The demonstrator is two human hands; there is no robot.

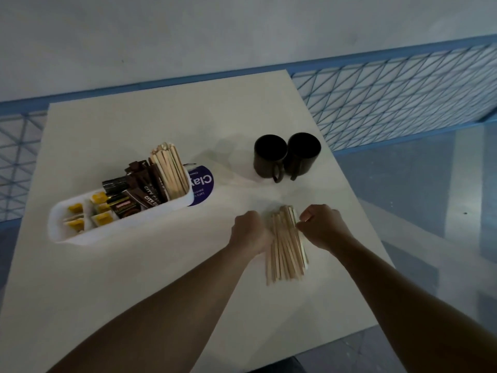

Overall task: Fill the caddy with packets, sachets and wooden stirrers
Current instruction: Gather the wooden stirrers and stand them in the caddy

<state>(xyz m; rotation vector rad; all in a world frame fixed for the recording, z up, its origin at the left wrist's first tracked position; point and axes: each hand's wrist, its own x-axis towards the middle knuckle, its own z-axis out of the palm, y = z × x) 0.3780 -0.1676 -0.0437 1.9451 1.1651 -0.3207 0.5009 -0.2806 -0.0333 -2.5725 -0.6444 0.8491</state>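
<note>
Two hands: the left hand [248, 230] and the right hand [321, 227] flanked one bundle, one hand on each side.
Right fingers [305, 218]: curled, with the tips pinching the bundle's right edge near its far end.
Left fingers: hidden under the back of the hand, which touched the bundle's left side; whether they wrapped it could not be told.
Loose stirrers [286, 249]: lay flat on the bench [161, 278] between the hands, splayed at the near end and well apart from the caddy.
Handling: probably very light, thin and stiff but easy to snap. As smooth slats they were likely to slide and scatter, so a squeeze round the middle of the whole bundle looked safest.
Caddy [57, 227]: white and oblong, to the left. It held yellow sachets [100, 208] at its left end, brown packets [139, 189] in the middle and standing stirrers [170, 170] at its right end.
Writing: "CITY C…" was readable on the brown packets. "Clay" showed upside down on a purple disc [203, 187] just behind the caddy; the smaller print was unreadable.
Mugs [286, 157]: two, dark, side by side beyond the hands.
</note>
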